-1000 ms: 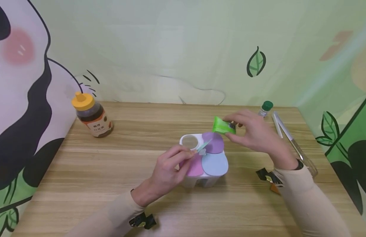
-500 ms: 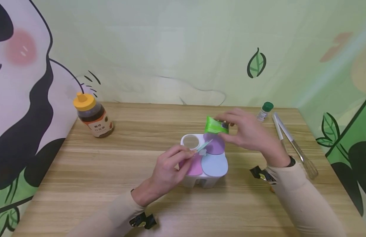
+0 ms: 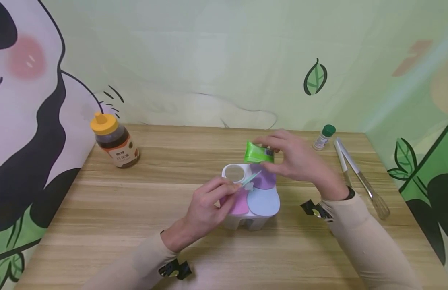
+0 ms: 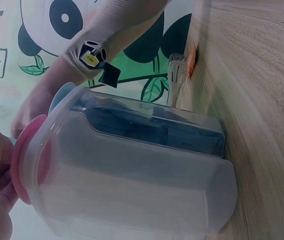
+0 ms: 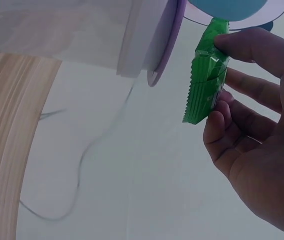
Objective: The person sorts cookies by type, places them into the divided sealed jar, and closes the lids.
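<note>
A storage box (image 3: pixel 250 219) with several compartments stands in the middle of the table. Pink (image 3: pixel 241 204), light blue (image 3: pixel 263 202) and purple (image 3: pixel 266 180) lids lie flat on it. My left hand (image 3: pixel 207 205) pinches a mint-green lid (image 3: pixel 250 179), tilted up beside the uncovered round opening (image 3: pixel 234 173). Behind the purple lid, my right hand (image 3: pixel 298 159) holds a small bright green packet (image 3: pixel 259 154) between thumb and fingers. Its crimped edge shows in the right wrist view. Through the clear wall in the left wrist view, dark blue contents (image 4: pixel 146 127) fill one compartment.
A honey jar (image 3: pixel 118 147) with a yellow cap stands at the back left. On the right are a small bottle (image 3: pixel 323 139) with a green cap and a whisk (image 3: pixel 376 197) beside another white-handled utensil (image 3: pixel 341 157). A patterned wall (image 3: pixel 195 60) borders the table's back.
My right hand has moved left with the green packet, toward the back of the box. The left hand keeps the mint-green lid in the same place.
</note>
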Available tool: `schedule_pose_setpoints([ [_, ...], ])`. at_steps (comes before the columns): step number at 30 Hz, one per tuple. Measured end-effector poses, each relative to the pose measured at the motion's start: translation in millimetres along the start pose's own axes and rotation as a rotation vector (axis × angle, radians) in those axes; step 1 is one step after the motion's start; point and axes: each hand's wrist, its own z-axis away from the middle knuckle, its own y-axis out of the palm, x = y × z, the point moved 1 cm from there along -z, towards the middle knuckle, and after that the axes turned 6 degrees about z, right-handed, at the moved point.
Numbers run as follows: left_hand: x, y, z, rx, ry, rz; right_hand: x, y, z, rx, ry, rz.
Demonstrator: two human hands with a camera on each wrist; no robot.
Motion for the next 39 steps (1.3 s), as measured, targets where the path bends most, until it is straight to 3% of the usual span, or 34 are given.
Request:
schedule_pose_setpoints([
  [9,-0.5,-0.4,0.0,0.011,-0.010,-0.010,5.0,1.6,-10.0,0.006,-0.023,-0.045],
  [17,-0.1,-0.2,-0.3,0.002,0.004,-0.016,6.6,4.4,-19.5,-0.028,-0.092,-0.093],
  [31,-0.4,-0.2,0.2,0.007,-0.010,-0.010,3.6,14.9,-36.9,0.023,-0.183,-0.340],
  [39,-0.4,0.9,-0.4,0.004,-0.007,-0.006,4.7,20.2,-38.0,0.068,-0.174,-0.481],
])
